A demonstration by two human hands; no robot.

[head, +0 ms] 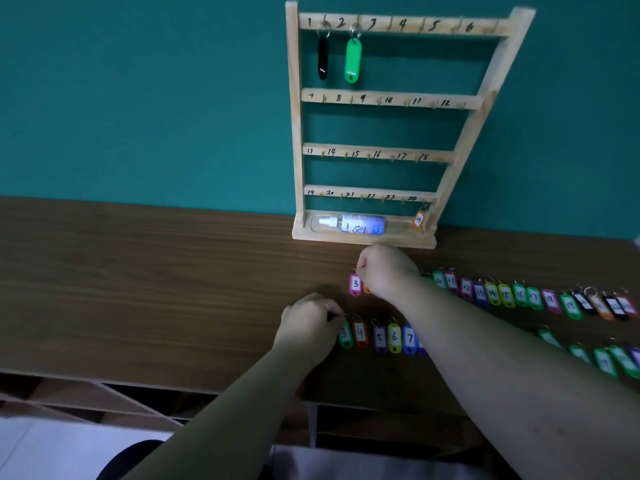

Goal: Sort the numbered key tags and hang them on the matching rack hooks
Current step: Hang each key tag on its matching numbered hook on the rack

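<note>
A wooden rack (377,98) with hooks numbered 1 to 24 stands against the teal wall. A black tag (322,58) hangs at hook 1, a green tag (353,60) at hook 2, and an orange tag 24 (419,220) on the bottom row. Two rows of numbered tags lie on the table. My right hand (384,271) pinches the ring of the pink tag 3 (355,284) in the far row. My left hand (308,323) pinches the ring of the green tag 3 (345,336) in the near row, beside red tag 4 (360,333).
A spray bottle (353,224) lies on the rack's base. The far row of tags (519,294) runs right to the frame edge; more green tags (606,358) lie at the near right. The wooden table (138,271) has open shelving below its front edge.
</note>
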